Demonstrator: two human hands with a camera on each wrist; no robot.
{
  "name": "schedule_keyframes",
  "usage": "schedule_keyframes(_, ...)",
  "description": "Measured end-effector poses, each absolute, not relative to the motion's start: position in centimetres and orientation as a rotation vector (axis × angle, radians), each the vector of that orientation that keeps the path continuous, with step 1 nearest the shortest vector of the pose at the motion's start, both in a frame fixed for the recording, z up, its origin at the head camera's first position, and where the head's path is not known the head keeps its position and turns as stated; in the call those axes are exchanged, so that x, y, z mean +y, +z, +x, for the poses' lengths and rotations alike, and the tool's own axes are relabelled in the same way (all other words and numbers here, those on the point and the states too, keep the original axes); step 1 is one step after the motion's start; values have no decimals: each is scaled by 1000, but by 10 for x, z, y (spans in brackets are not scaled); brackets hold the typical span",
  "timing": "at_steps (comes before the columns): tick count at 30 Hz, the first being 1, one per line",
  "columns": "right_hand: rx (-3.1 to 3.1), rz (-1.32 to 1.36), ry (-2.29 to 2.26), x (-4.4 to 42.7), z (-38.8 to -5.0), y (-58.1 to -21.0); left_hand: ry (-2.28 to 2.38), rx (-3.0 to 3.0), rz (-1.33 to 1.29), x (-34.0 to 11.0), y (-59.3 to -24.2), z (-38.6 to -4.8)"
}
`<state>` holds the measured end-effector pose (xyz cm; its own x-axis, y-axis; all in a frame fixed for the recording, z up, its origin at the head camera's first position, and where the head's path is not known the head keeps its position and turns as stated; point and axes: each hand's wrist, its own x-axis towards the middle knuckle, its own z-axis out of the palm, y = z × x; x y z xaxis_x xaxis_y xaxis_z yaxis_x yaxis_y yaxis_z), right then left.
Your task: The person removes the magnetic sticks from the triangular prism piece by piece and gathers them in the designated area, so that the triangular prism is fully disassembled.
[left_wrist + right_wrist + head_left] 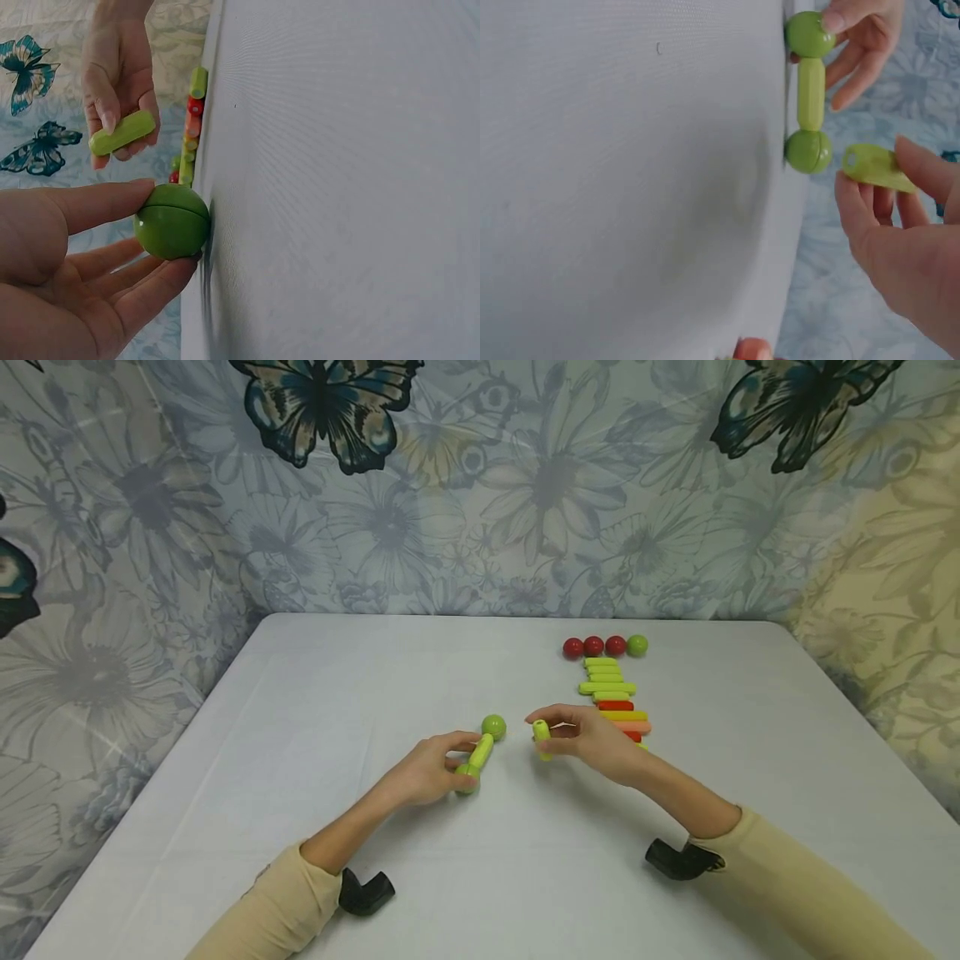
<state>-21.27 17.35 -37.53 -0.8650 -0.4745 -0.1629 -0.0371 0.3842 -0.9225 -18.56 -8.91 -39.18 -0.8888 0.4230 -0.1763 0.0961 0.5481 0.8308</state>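
My left hand [433,768] pinches a green ball [172,222] between thumb and fingers. A light green rod [482,752] runs from that ball to a second green ball [493,727], making a dumbbell shape on the table. My right hand [592,739] holds a separate short light green rod [877,166] between thumb and fingertips. A hole shows in that rod's near end in the right wrist view. The held rod is apart from the dumbbell, to the right of its far ball.
Right of centre, a column of green, red, yellow and orange rods [607,688] lies on the white table [337,677]. Behind it sit several red balls [593,647] and a loose green ball [637,646] in a row. A patterned wall covering [480,527] stands behind the table.
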Motion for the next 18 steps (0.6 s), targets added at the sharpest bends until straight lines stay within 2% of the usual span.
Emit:
schedule_keyframes(8, 2167, -128, -1737, 193, -213, -371, 1283, 2419, 428, -89, -393, -185)
schedule_keyframes(18, 2084, -76, -1849, 208, -205, -373, 1280, 2410, 394, -90, -392, -184)
